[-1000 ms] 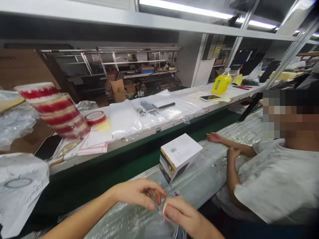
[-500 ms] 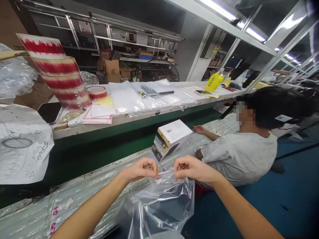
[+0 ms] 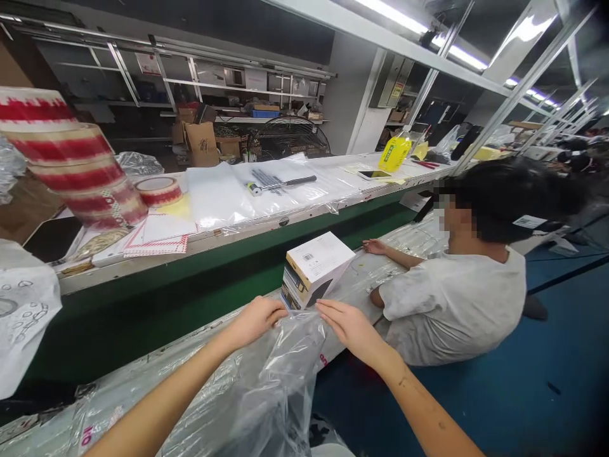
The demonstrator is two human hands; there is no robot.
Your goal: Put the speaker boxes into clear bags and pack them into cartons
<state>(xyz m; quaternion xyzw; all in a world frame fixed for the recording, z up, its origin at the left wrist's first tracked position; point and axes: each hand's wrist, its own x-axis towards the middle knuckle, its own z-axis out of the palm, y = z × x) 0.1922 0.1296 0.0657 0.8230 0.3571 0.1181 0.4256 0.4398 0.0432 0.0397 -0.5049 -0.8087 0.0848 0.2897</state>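
A clear plastic bag (image 3: pixel 285 374) hangs down in front of me, its upper edge stretched between my two hands. My left hand (image 3: pixel 259 320) pinches one side of that edge. On the other side my right hand (image 3: pixel 349 327) has its fingers together and extended, gripping the bag with the thumb hidden behind the plastic. Just beyond the fingers stands a printed carton (image 3: pixel 320 259) with a white top and a barcode, on the plastic-covered bench (image 3: pixel 190 368). Part of its lower front is hidden by the bag and my hands.
A co-worker (image 3: pixel 451 298) sits at the right, one hand on the bench. The raised shelf (image 3: pixel 214 244) holds stacked tape rolls (image 3: pixel 90 171), plastic sheets (image 3: pixel 209 197), a hammer (image 3: pixel 280 185) and a yellow bottle (image 3: pixel 396 152). A drawn-on paper sheet (image 3: pixel 28 317) hangs at left.
My hands have moved slightly forward with the bag, closer to the carton. The right fingers have straightened from a curled pinch. The whole view has shifted a little.
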